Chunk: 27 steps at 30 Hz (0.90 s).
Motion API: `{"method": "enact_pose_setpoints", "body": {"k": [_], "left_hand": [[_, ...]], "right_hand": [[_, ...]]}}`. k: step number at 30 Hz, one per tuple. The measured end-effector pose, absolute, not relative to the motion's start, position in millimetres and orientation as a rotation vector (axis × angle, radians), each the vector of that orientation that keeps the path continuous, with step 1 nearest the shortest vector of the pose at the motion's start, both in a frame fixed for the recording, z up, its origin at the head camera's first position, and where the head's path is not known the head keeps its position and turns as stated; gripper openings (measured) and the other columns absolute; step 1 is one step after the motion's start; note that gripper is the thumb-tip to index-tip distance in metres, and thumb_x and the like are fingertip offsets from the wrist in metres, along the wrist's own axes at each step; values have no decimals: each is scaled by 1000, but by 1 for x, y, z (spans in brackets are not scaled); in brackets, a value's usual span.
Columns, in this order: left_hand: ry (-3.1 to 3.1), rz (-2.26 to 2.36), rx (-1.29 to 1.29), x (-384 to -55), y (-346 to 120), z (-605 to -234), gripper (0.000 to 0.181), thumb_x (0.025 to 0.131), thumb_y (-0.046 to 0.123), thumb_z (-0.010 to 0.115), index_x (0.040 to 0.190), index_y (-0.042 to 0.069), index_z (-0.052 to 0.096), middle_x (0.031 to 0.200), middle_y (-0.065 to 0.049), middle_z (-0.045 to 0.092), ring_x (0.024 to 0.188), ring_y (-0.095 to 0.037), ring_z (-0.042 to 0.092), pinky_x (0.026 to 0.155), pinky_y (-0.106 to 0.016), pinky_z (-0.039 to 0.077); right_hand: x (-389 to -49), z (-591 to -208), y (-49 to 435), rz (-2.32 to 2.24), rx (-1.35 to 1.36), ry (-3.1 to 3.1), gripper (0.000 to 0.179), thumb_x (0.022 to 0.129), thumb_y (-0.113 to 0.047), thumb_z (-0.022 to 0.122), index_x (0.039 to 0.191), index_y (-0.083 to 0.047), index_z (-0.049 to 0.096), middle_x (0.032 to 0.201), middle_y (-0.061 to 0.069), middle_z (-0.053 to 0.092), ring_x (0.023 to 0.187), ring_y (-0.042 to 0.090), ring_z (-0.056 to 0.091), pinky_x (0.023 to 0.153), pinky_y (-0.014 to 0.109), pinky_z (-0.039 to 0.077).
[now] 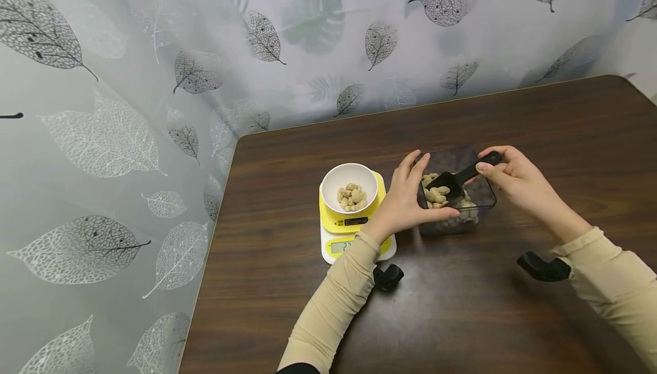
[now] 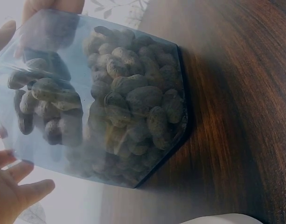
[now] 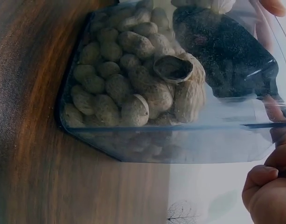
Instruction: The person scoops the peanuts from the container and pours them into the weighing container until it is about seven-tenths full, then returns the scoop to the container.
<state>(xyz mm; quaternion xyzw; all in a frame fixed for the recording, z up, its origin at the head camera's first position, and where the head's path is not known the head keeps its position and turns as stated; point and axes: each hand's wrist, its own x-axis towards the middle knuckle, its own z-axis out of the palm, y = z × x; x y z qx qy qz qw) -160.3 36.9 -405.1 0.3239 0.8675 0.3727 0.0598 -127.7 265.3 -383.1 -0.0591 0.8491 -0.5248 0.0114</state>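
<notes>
1. Head view: a smoky, see-through plastic box (image 1: 479, 192) of tan, unshelled peanuts (image 1: 436, 196) stands on the brown wood-grain table (image 1: 277, 203), farther from its left edge than the white-and-yellow kitchen scale (image 1: 328, 215), which carries a round white bowl (image 1: 333, 180) partly filled with peanuts.
2. Left hand (image 1: 405, 203): fingers and thumb spread round the box's left end, grasping it.
3. Right hand (image 1: 517, 183): fingers pinch the handle of a black plastic scoop (image 1: 464, 175), its head inside the box.
4. Step in hand, I judge: scooping; peanuts appear to sit in the scoop, above the pile.
5. Next move probably calls for raising the scoop level past the rim, spilling none.
</notes>
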Motion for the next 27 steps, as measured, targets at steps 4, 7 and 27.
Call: {"method": "enact_pose_setpoints", "body": {"k": [4, 7, 27], "left_hand": [[2627, 1123, 973, -159, 36, -405, 106, 72, 50, 75, 151, 23, 10, 157, 9, 0, 145, -17, 11, 113, -44, 28], [2622, 1120, 962, -158, 36, -404, 106, 73, 50, 74, 151, 23, 9, 157, 10, -2, 146, -16, 9, 113, -44, 27], [2596, 1172, 957, -159, 34, -407, 120, 68, 47, 80, 148, 35, -8, 156, 15, -9, 146, -11, -1, 116, -47, 21]], "right_hand": [[-124, -385, 263, -1734, -121, 2638, 17, 99, -22, 45, 112, -30, 38, 52, -12, 34, 42, 11, 25, 41, 33, 22], [-120, -388, 259, -1855, -66, 2624, 18, 98, -19, 47, 112, -28, 40, 56, -12, 42, 50, 9, 32, 48, 31, 25], [-112, -425, 269, -2641, -182, 1890, 25, 94, -2, 51, 116, -5, 42, 75, 2, 60, 65, 13, 43, 57, 26, 34]]}}
